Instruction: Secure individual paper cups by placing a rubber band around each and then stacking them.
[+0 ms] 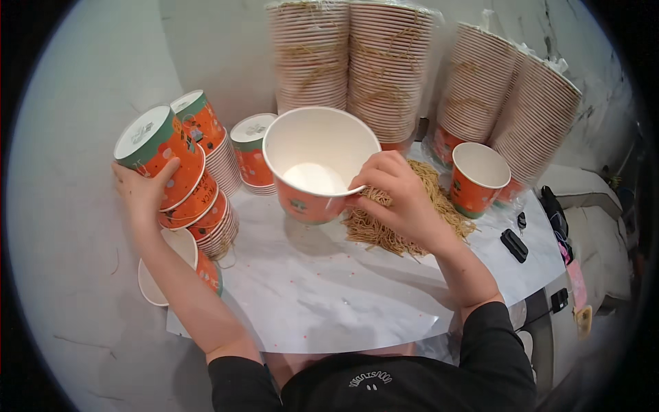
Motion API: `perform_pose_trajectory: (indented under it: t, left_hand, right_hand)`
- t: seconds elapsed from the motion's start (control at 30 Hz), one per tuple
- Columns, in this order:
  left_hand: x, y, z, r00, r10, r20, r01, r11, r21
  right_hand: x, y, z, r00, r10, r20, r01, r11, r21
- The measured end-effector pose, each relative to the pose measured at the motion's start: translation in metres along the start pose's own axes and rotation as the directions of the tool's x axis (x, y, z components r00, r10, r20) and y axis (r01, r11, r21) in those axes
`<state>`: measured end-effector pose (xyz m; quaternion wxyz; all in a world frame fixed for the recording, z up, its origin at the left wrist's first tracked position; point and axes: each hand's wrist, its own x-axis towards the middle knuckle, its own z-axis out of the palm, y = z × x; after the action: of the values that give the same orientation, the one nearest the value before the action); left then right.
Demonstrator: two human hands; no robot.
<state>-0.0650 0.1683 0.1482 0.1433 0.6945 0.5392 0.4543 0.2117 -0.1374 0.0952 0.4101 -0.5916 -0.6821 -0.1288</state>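
Observation:
My right hand (398,196) pinches the rim of a large paper cup (309,206), orange outside and white inside. That cup is held up over the table, mouth tilted toward me, and nothing shows in it. On the left, my left hand (143,189) is wrapped round an upside-down orange and green paper cup (185,161) at the top of a stack, thumb on its near side. Below it are more nested orange cups (195,209). Partly behind my left forearm, another paper cup (171,244) lies on its side.
A heap of thin tan strands (405,226) lies beyond my right hand. Tall wrapped cup stacks (312,62) stand at the back, with others (473,82) at right. One upright cup (473,182) stands by the heap. A black object (513,246) lies near the table's (309,302) right edge.

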Motion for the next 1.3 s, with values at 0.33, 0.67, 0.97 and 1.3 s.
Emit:
perform_pose_trajectory:
  t: [0.33,0.67,0.97,1.3]
  left_hand:
    - [-0.087,-0.055,0.022,0.976,0.15,0.157,-0.179,0.966,0.185]
    - [-0.128,-0.067,-0.035,0.958,0.129,0.258,-0.184,0.962,0.2]
    - [-0.126,0.02,0.006,0.932,0.362,-0.032,-0.363,0.927,-0.091]
    - [-0.169,0.106,0.026,0.131,0.618,0.775,-0.686,0.621,-0.379]
  right_hand:
    - [-0.015,0.009,-0.034,0.998,-0.009,-0.063,0.007,1.0,-0.03]
    - [-0.013,0.006,-0.055,0.994,-0.027,-0.104,0.017,0.995,-0.099]
    - [-0.016,0.003,-0.033,0.997,-0.056,-0.043,0.053,0.995,-0.08]
    - [-0.02,0.012,-0.022,0.982,-0.029,0.184,0.006,0.992,0.123]
